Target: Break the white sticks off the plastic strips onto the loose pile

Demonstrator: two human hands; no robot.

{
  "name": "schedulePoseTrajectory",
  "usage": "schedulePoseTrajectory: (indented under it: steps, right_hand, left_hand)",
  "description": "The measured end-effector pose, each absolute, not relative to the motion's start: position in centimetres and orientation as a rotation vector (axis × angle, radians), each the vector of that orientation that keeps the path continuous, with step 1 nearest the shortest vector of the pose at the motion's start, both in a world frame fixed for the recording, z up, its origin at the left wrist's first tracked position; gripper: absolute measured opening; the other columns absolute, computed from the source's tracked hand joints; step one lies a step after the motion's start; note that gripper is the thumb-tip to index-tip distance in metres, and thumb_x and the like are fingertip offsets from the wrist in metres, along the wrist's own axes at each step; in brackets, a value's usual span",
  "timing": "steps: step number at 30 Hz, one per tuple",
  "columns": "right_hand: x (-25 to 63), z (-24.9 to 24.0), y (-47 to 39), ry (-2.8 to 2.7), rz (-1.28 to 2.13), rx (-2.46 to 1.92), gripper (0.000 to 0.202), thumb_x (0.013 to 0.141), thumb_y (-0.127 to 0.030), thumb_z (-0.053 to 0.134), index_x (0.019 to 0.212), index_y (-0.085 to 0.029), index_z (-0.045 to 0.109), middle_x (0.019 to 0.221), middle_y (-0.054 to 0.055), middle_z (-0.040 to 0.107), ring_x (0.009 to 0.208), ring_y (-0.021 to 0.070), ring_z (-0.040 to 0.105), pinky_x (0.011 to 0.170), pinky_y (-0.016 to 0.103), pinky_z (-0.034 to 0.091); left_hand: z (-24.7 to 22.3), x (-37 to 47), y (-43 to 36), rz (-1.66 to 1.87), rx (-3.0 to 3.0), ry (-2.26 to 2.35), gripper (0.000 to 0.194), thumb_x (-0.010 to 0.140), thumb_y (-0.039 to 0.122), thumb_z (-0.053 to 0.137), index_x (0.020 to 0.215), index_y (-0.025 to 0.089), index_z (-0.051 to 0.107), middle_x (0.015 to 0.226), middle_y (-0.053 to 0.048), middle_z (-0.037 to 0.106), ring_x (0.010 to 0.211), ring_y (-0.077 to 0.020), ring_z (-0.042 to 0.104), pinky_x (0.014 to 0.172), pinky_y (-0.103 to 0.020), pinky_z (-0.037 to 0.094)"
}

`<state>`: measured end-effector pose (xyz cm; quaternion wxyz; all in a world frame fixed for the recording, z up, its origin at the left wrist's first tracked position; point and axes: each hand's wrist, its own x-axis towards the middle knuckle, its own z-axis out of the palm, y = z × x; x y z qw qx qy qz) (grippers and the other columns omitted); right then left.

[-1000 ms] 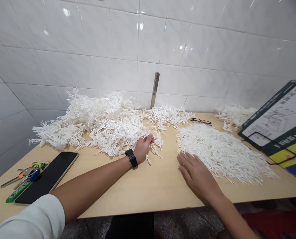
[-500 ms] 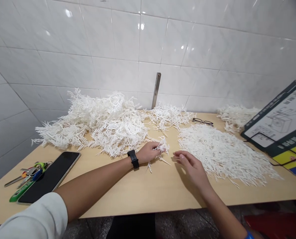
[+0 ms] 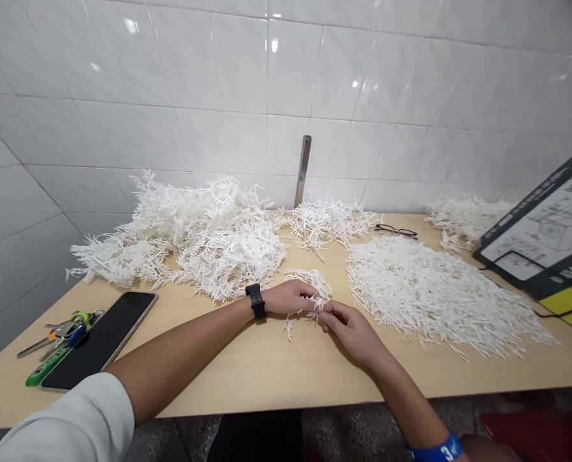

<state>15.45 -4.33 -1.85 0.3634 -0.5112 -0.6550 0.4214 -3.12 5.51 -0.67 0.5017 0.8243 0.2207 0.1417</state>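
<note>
Near the middle of the wooden table point(image 3: 247, 372), my left hand point(image 3: 293, 298) is closed on a small clump of white branched strands point(image 3: 309, 277). My right hand point(image 3: 346, 324) pinches at the right side of the same clump, its fingertips almost touching those of the left. A loose white piece point(image 3: 289, 328) lies just below my left hand. Behind and to the left rises a big tangled white heap point(image 3: 208, 231). Right of my hands spreads a flat layer of white pieces point(image 3: 440, 295).
A smaller white pile point(image 3: 331, 221) and glasses point(image 3: 396, 231) lie near the tiled wall. At left are a phone point(image 3: 100, 340) and keys point(image 3: 67, 330). A printed box point(image 3: 546, 237) stands at right, another white pile point(image 3: 466, 218) behind it.
My right hand has moved left to meet my left hand, and its fingers have closed on the clump. The view has shifted slightly.
</note>
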Motion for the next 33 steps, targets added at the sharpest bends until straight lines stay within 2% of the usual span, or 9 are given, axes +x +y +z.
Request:
schedulePoseTrajectory:
  steps: [7, 11, 14, 16, 18, 23, 27, 30, 33]
  right_hand:
    - [14.3, -1.8, -5.1, -1.771, 0.990, -1.343, 0.030, 0.091, -0.038, 0.049, 0.067, -0.021, 0.046, 0.061, -0.004, 0.042, 0.060, 0.0129, 0.039, 0.057, 0.026, 0.030]
    - [15.6, -1.2, -6.2, -1.844, 0.974, -1.351, 0.029, 0.092, -0.036, 0.046, 0.069, -0.021, 0.054, 0.064, -0.001, 0.055, 0.063, 0.0156, 0.052, 0.061, 0.027, 0.039]
    - [18.4, -0.2, -6.1, -1.828, 0.615, -1.576, 0.026, 0.091, -0.028, 0.044, 0.083, -0.020, 0.067, 0.085, 0.006, 0.071, 0.082, 0.0221, 0.063, 0.075, 0.033, 0.045]
    - [19.9, 0.5, -5.6, -1.797, 0.270, -1.751, 0.028, 0.088, -0.022, 0.045, 0.099, -0.018, 0.070, 0.101, 0.012, 0.072, 0.094, 0.0269, 0.063, 0.081, 0.037, 0.044]
    - [20.0, 0.9, -5.1, -1.749, 0.108, -1.814, 0.030, 0.088, -0.023, 0.045, 0.103, -0.017, 0.070, 0.103, 0.014, 0.071, 0.094, 0.0282, 0.063, 0.078, 0.037, 0.044]
    - [15.0, 0.1, -4.1, -1.719, 0.683, -1.662, 0.041, 0.090, -0.050, 0.047, 0.067, -0.020, 0.062, 0.064, 0.004, 0.064, 0.063, 0.0200, 0.057, 0.058, 0.030, 0.039]
    - [11.7, -1.2, -4.0, -1.693, 0.874, -1.523, 0.038, 0.091, -0.045, 0.047, 0.062, -0.020, 0.053, 0.058, -0.001, 0.056, 0.058, 0.0160, 0.052, 0.059, 0.028, 0.037]
    - [11.2, -1.5, -5.5, -1.720, 0.879, -1.515, 0.038, 0.093, -0.041, 0.043, 0.062, -0.021, 0.051, 0.055, -0.002, 0.051, 0.057, 0.0155, 0.049, 0.058, 0.027, 0.035]
    - [12.6, -1.0, -7.3, -1.844, 0.847, -1.522, 0.038, 0.094, -0.037, 0.039, 0.062, -0.021, 0.051, 0.059, 0.000, 0.057, 0.060, 0.0170, 0.054, 0.059, 0.027, 0.037]
  left_hand:
    - [-1.1, -3.0, 5.6, 0.486, 1.866, 0.594, 0.059, 0.080, 0.072, 0.050, 0.064, 0.015, 0.047, 0.059, 0.004, 0.039, 0.056, -0.0081, 0.033, 0.054, -0.023, 0.027]
    - [-1.1, -2.9, 5.7, 0.545, 1.784, 0.670, 0.063, 0.078, 0.078, 0.046, 0.066, 0.016, 0.046, 0.060, 0.003, 0.042, 0.054, -0.0079, 0.034, 0.053, -0.023, 0.027]
    - [-1.2, -2.7, 5.6, 0.462, 1.885, 0.621, 0.064, 0.079, 0.077, 0.045, 0.068, 0.015, 0.050, 0.061, 0.002, 0.045, 0.057, -0.0083, 0.037, 0.054, -0.023, 0.028]
    - [-1.2, -2.6, 5.5, 0.500, 1.885, 0.628, 0.064, 0.080, 0.077, 0.045, 0.066, 0.015, 0.048, 0.062, 0.003, 0.042, 0.057, -0.0078, 0.035, 0.054, -0.023, 0.027]
    - [-1.1, -2.6, 5.5, 0.555, 1.860, 0.657, 0.063, 0.079, 0.076, 0.047, 0.064, 0.015, 0.046, 0.061, 0.004, 0.039, 0.056, -0.0074, 0.032, 0.054, -0.023, 0.026]
    - [-1.0, -2.6, 5.3, 0.601, 1.870, 0.653, 0.060, 0.077, 0.072, 0.054, 0.061, 0.015, 0.045, 0.059, 0.005, 0.037, 0.056, -0.0077, 0.033, 0.055, -0.023, 0.026]
    - [-0.9, -2.6, 5.1, 0.578, 1.864, 0.623, 0.056, 0.081, 0.068, 0.052, 0.064, 0.015, 0.049, 0.061, 0.003, 0.048, 0.059, -0.0090, 0.040, 0.057, -0.023, 0.032]
    - [-1.1, -2.5, 5.5, 0.647, 1.849, 0.748, 0.053, 0.084, 0.064, 0.050, 0.062, 0.015, 0.046, 0.060, 0.003, 0.046, 0.057, -0.0086, 0.039, 0.057, -0.023, 0.032]
    - [-1.5, -2.4, 5.9, 0.680, 1.836, 0.790, 0.048, 0.087, 0.057, 0.049, 0.064, 0.015, 0.048, 0.060, 0.003, 0.045, 0.058, -0.0087, 0.041, 0.057, -0.022, 0.033]
